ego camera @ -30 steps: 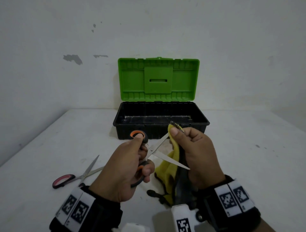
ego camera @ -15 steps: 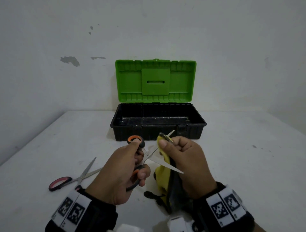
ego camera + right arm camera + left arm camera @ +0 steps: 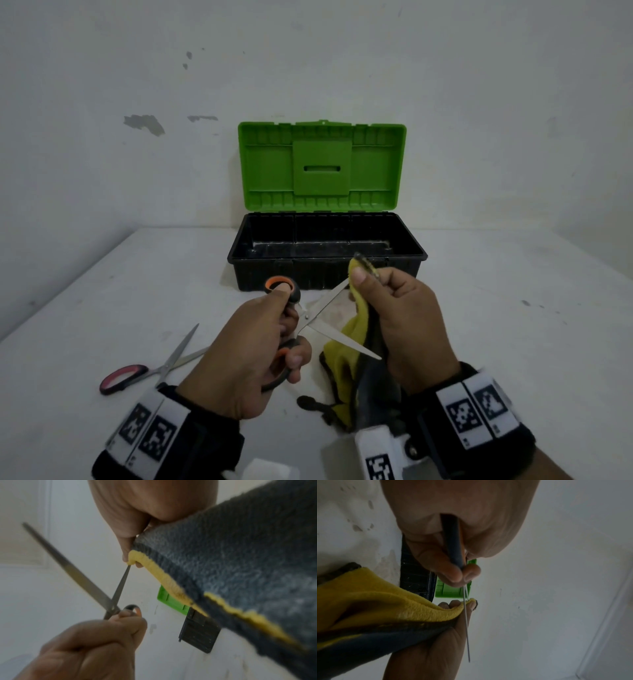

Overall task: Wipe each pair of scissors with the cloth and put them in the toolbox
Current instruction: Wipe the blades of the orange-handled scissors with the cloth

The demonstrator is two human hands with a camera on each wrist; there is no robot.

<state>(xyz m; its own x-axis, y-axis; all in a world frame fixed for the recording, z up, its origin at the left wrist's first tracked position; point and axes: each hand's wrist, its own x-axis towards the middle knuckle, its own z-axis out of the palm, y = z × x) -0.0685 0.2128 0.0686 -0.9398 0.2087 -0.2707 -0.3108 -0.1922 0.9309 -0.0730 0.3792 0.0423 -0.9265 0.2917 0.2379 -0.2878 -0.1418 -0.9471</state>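
My left hand (image 3: 260,342) grips the orange-and-black handles of a pair of scissors (image 3: 329,322), its blades spread apart above the table. My right hand (image 3: 394,315) pinches a yellow-and-grey cloth (image 3: 346,363) around the tip of the upper blade; the lower blade points toward my right wrist. The wrist views show the same scissors (image 3: 96,588) (image 3: 465,622) and the cloth (image 3: 376,601) (image 3: 240,568) folded over that blade tip. Behind the hands stands the toolbox (image 3: 325,270), black tub, green lid raised. A second pair of scissors (image 3: 150,366) with red handles lies on the table at the left.
The white table (image 3: 513,308) meets a white wall behind the toolbox and at the left. A small dark object (image 3: 310,402) lies on the table under the hanging cloth. Bare tabletop extends to the right of the toolbox.
The right hand slid the cloth out along the upper blade, then back over its tip. The left hand kept hold of the spread scissors.
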